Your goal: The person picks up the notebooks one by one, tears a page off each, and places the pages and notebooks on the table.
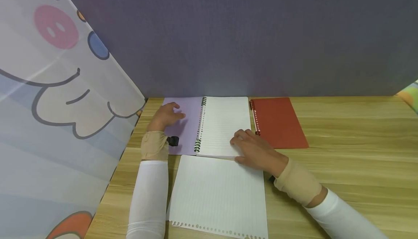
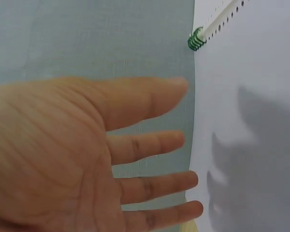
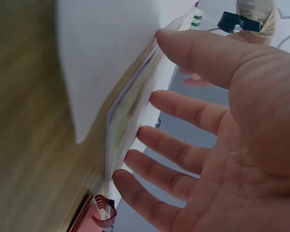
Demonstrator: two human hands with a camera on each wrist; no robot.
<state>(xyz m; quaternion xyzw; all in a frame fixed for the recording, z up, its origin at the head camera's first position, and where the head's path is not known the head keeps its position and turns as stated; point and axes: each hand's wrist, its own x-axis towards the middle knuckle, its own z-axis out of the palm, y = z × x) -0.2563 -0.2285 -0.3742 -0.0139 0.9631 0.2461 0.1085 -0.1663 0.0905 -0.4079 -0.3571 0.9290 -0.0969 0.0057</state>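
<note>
An open spiral notebook (image 1: 225, 119) lies on the table, its lined white page to the right of the coil and its purple cover (image 1: 187, 133) folded out to the left. Above that cover is my left hand (image 1: 166, 115), holding nothing, its fingers extended in the left wrist view. My right hand (image 1: 253, 150) is at the notebook's lower right corner. Its fingertips (image 3: 159, 99) meet the page's right side, and the thumb is by the lower edge. Just below the notebook lies a loose lined sheet (image 1: 218, 195) with a torn, perforated edge towards me.
A red spiral notebook (image 1: 281, 122) lies closed to the right of the open one. Behind them stands a grey upright panel (image 1: 245, 39), and a printed cartoon sheet (image 1: 65, 122) borders the left side. Bare wooden table (image 1: 359, 141) extends to the right.
</note>
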